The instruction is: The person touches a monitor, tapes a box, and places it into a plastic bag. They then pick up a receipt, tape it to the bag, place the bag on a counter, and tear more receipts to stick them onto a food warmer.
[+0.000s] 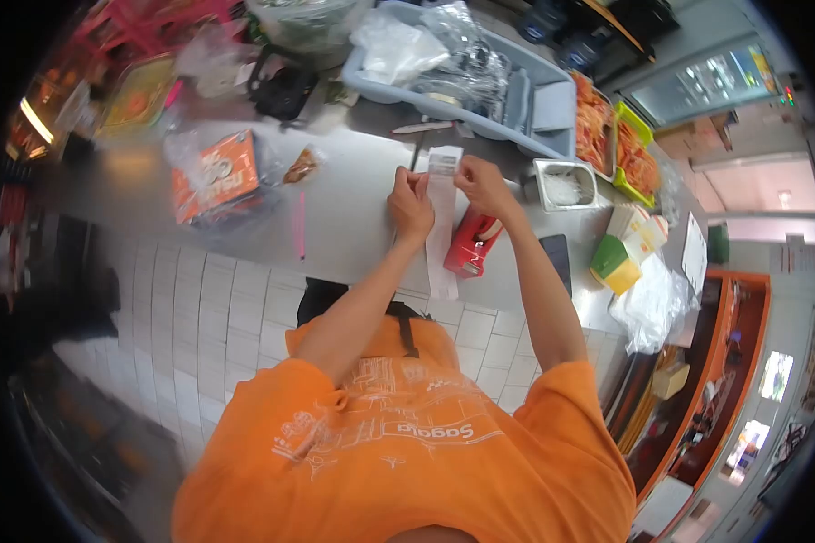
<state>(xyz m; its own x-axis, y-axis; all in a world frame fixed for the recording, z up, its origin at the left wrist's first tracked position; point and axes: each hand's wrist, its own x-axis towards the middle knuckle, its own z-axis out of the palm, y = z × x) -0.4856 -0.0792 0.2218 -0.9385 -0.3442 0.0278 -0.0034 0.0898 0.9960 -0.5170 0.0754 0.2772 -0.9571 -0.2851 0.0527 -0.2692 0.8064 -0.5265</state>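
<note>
Inspector A: Head view. A long paper receipt (443,217) is pinched near its top by the left hand (411,204) and the right hand (483,184), both closed on it.

Inspector B: Noted. Its free end is draped over the counter (353,208) edge, beside the red tape dispenser (470,244); the strip is judged to be held taut for reading.

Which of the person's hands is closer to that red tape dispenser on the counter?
The right. The right hand holds the paper slip just above the red tape dispenser, nearly over it. The left hand grips the slip's other edge, farther off, with the slip between it and the dispenser.
</note>
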